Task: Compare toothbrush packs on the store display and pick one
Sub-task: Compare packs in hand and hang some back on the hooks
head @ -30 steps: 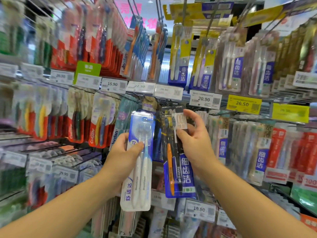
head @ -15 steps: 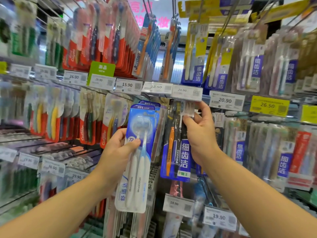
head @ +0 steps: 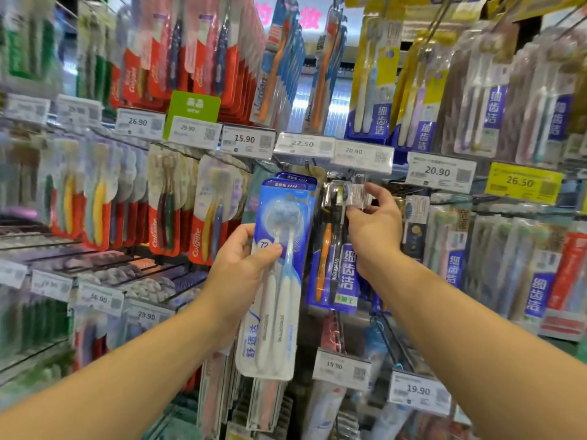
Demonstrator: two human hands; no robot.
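Note:
My left hand (head: 239, 268) grips a blue-and-white twin toothbrush pack (head: 279, 281) by its left edge, thumb across the front, and holds it upright before the display. More packs of the same kind hang just behind it. My right hand (head: 374, 223) pinches the top of a dark blue pack (head: 336, 265) with an orange and a black toothbrush, right at its hook under the 20.90 price tag (head: 362, 155). That pack hangs straight down beside the one I hold.
Hooks crowded with toothbrush packs fill the whole display: red packs (head: 203, 223) on the left, blue-labelled clear packs (head: 536, 274) on the right, yellow-topped ones above. Price tags line the rails, among them 15.90 (head: 246, 139) and 19.90 (head: 419, 390).
My right hand has risen with the dark blue pack toward its hook under the 20.90 tag. My left hand has lifted the blue-and-white pack slightly higher.

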